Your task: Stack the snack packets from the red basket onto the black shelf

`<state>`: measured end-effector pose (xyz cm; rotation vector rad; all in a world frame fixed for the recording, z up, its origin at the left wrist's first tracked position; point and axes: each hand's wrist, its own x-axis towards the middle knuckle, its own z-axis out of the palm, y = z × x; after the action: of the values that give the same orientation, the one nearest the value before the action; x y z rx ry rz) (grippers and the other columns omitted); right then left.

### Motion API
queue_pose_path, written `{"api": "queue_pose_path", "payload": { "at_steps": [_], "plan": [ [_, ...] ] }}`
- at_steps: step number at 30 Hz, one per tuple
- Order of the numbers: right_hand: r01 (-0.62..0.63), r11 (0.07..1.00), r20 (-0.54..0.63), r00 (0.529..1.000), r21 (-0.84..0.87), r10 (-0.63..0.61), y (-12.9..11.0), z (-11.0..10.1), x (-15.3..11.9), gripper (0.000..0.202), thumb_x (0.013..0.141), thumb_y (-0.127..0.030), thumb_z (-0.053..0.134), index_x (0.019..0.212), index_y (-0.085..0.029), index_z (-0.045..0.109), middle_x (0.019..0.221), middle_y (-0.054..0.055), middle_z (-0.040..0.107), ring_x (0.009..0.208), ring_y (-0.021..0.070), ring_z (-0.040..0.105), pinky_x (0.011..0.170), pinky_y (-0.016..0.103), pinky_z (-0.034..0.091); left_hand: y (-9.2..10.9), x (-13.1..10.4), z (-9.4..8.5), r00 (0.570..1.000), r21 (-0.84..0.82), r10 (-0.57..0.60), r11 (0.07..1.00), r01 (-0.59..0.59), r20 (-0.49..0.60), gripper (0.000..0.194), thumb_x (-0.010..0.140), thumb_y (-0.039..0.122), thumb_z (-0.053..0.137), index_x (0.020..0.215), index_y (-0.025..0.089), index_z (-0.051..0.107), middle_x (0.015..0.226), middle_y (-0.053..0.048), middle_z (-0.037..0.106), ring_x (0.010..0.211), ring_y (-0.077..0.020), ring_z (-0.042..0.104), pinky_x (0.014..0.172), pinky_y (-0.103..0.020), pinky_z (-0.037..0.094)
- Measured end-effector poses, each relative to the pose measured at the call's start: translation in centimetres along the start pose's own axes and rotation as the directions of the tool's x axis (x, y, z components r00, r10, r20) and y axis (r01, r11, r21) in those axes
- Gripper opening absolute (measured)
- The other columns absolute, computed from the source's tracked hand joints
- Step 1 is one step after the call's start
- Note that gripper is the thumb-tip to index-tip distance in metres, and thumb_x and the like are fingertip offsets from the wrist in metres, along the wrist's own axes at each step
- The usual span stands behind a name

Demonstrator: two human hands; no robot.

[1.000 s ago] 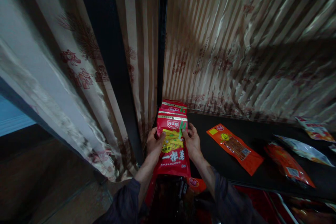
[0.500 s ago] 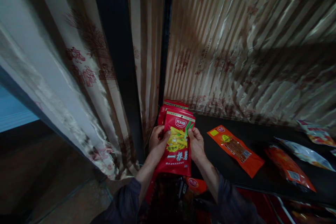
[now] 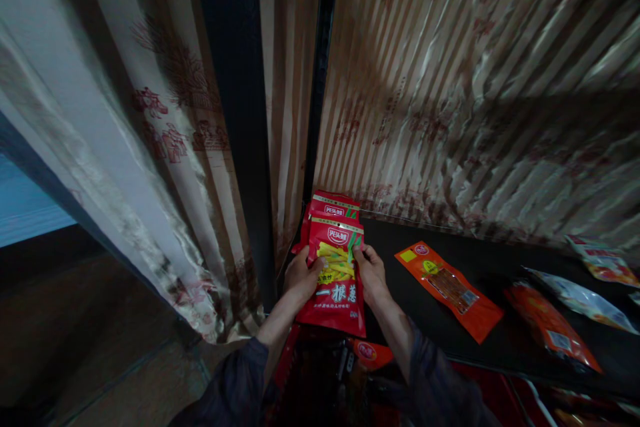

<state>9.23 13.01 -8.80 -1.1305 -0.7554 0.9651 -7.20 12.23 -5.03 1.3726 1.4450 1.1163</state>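
Curtain (image 3: 415, 80) behind the black shelf (image 3: 485, 260), and at its left end the red bag (image 3: 336, 297) has just slid leftward, squarer now with the matching packet (image 3: 334, 210) behind; left hand (image 3: 303, 278) and right hand (image 3: 371, 275) pinch its sides, so the overlap looks tidier

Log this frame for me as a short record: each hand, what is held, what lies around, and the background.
Left hand: on the left edge of the red packet, thumb on its front
Right hand: on that packet's right edge
Behind packet: similar red packet, partly covered
Right of hands: orange packet lying on black surface; more packets farther right
Background: printed curtains, dark post
Below hands: too dark to tell fully
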Motion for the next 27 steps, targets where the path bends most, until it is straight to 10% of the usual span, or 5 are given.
{"api": "queue_pose_path", "payload": {
  "at_steps": [21,27],
  "plan": [
    [-0.273,0.953,0.079,0.961,0.132,0.264,-0.8,0.9,1.3,0.046,0.048,-0.048,0.084,0.074,-0.025,0.054,0.061,-0.002,0.069,0.062,0.0244,0.068,0.055,0.035,0.052,0.7,-0.1,-0.1,0.982,0.086,0.185,0.98,-0.181,-0.041,0.014,0.076,0.028,0.059,0.088,0.025,0.067,0.112,-0.003,0.067,0.131,-0.0255,0.044,0.111,-0.039,0.03],
    [-0.259,0.959,0.096,0.964,0.114,0.249,-1.2,0.7,0.8,0.05,0.048,-0.05,0.086,0.076,-0.024,0.054,0.061,-0.003,0.069,0.065,0.0232,0.068,0.059,0.033,0.052,-0.1,-0.1,0.2,0.99,0.186,0.144,0.972,-0.142,-0.002,0.02,0.081,0.033,0.054,0.096,0.024,0.064,0.109,-0.003,0.067,0.11,-0.0221,0.058,0.097,-0.035,0.043]
  ]
}}
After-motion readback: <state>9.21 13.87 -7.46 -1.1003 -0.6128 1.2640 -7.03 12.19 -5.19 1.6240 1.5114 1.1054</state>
